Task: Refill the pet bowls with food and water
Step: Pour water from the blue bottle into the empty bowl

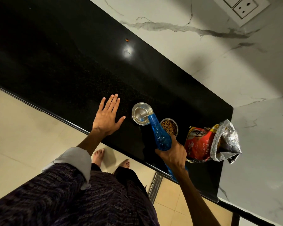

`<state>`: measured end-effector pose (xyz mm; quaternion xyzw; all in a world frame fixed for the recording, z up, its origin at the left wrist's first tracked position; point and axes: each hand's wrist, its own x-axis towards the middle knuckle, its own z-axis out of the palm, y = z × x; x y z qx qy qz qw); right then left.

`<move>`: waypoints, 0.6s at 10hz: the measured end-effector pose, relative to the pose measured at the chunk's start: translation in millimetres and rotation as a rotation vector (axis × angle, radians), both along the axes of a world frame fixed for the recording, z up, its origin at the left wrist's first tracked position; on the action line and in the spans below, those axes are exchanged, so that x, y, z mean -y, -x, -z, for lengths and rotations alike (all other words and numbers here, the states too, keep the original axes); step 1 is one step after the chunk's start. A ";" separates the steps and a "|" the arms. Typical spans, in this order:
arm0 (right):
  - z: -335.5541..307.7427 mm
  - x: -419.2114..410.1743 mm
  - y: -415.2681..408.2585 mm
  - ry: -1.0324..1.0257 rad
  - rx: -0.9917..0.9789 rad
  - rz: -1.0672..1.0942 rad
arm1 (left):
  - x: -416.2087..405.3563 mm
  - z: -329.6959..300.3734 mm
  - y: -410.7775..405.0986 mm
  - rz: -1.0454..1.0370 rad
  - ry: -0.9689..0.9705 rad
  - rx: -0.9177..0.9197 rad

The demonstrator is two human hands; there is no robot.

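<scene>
**Water bottle tipped over the empty bowl**

The black counter runs from 10 o'clock to 5 o'clock across the view, its far part lost in darkness. Below it, at 7 o'clock, the person's patterned garment fills the corner and is cut off by the frame edge. At 4 o'clock on the counter lies the red puppy food bag, its silver top crumpled open; the print is only partly readable.

The right hand is clamped around the body of the blue bottle, hiding its lower half. The bottle is tilted, mouth over the rim of the steel water bowl near the middle of the view. Whether water is flowing is hard to make out.

The left hand, at 9 o'clock from that bowl, lies flat on the counter, fingers spread, holding nothing.

The food bowl, with kibble inside, sits just beside the water bowl at its 4 o'clock, partly covered by the bottle.
</scene>
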<state>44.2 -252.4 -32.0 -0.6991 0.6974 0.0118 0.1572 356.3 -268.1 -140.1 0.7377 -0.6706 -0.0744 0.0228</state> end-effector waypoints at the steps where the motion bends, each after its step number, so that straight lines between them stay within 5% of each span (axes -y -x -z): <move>1: -0.2 -0.3 -0.5 0.003 0.002 -0.003 | 0.0 0.2 -0.2 0.000 -0.003 0.001; 6: -1.0 -0.9 -0.6 0.001 -0.008 -0.004 | 0.4 0.1 -0.3 0.001 -0.005 0.004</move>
